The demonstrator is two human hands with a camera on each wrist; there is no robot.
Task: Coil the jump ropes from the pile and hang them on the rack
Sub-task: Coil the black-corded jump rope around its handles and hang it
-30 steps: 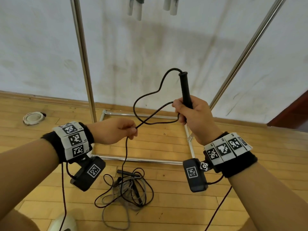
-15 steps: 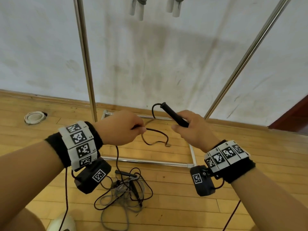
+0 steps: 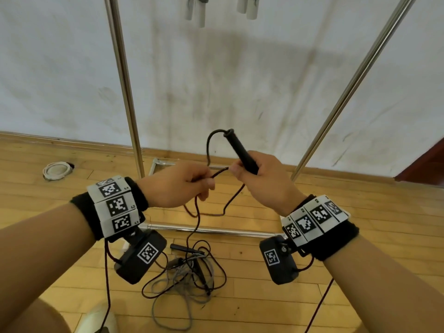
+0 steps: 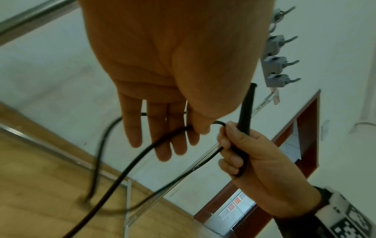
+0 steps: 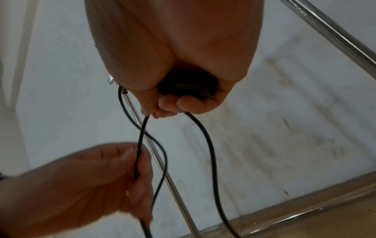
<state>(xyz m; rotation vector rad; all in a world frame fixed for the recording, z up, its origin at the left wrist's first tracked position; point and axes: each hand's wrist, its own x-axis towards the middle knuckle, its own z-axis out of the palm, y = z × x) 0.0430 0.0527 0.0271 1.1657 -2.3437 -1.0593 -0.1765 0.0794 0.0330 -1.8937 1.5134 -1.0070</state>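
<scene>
Black cord (image 3: 197, 212) of 1 jump rope runs between my 2 hands; my right hand (image 3: 262, 181) is wrapped around its black handle (image 3: 241, 151), tilted up toward the wall; my left hand (image 3: 177, 186) pinches the cord between thumb and forefinger, other fingers extended; the pile (image 3: 189, 272) lies on the wooden floor (image 3: 264, 296) before the rack (image 3: 125, 87); 1 more handle is visible in the pile.
</scene>
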